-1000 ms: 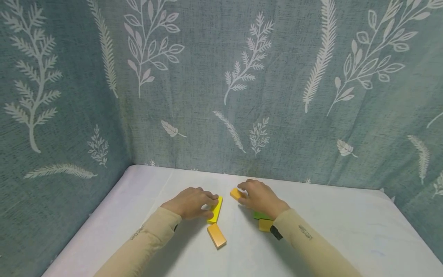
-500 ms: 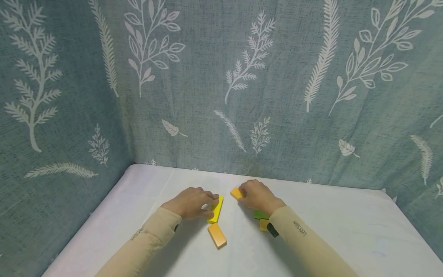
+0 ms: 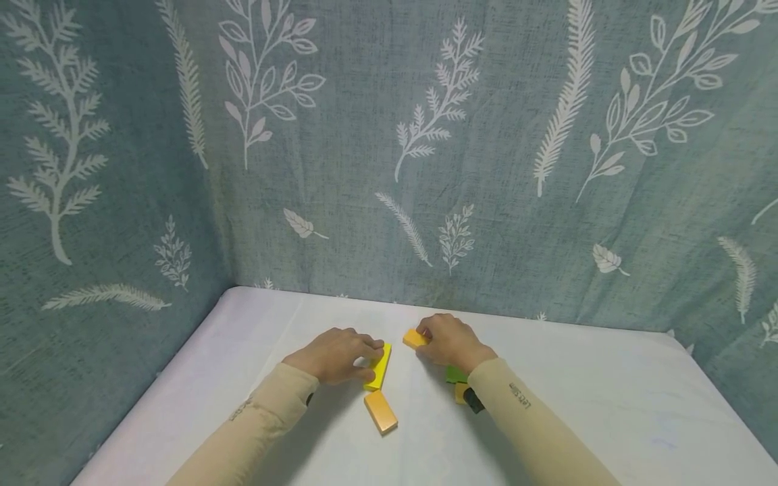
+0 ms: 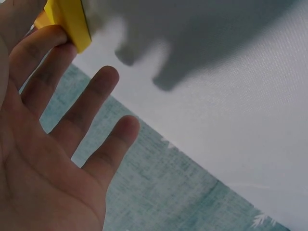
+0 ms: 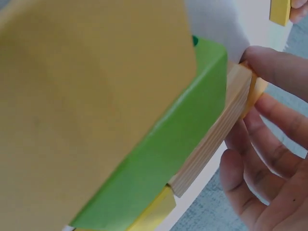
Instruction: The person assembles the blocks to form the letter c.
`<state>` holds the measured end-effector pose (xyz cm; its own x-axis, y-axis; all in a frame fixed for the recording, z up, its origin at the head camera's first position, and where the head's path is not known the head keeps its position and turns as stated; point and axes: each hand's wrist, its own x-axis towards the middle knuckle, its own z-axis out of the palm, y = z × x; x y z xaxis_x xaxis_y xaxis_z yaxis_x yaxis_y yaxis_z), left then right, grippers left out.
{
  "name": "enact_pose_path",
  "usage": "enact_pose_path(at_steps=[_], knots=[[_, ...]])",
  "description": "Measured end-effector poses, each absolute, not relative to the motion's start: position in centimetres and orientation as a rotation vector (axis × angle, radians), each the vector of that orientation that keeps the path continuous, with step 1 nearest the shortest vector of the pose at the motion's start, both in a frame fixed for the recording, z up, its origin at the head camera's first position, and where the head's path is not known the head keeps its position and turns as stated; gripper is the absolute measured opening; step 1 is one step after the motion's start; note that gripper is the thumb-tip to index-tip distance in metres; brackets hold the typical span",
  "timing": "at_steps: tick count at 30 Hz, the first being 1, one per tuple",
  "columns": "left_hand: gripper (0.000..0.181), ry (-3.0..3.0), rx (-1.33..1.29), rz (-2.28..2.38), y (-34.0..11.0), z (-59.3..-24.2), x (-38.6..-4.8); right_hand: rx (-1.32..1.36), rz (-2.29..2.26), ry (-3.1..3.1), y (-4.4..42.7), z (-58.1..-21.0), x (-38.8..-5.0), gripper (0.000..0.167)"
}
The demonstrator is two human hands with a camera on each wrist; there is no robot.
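Observation:
My left hand holds a long yellow block between thumb and fingers on the white surface. In the left wrist view, two fingers touch the yellow block and the other two stand off it. Farther back, my right hand pinches an orange block at its right end. The right wrist view shows thumb and fingertips on either side of the orange block. A bare-wood block stands close beside it. Part of the orange block is hidden by the hand.
Another orange block lies just below the yellow one. Under the right wrist are a green block and a yellow-orange block, partly covered by the sleeve. A patterned curtain hangs behind the white table.
The fingers of my right hand have come down onto the orange block and now pinch it. The right forearm has shifted slightly left. My left hand and the yellow block look still.

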<state>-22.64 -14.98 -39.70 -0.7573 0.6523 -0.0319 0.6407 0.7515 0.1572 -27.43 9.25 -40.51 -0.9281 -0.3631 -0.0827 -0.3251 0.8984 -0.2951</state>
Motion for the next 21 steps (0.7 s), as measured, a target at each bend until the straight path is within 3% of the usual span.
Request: enact_pose_path(at_steps=[21], knots=[[0.036, 2.842, 1.021, 0.242, -14.97, -39.44, -22.45, -0.861, -0.412, 3.066, 9.44, -40.35, -27.91, 0.028]])
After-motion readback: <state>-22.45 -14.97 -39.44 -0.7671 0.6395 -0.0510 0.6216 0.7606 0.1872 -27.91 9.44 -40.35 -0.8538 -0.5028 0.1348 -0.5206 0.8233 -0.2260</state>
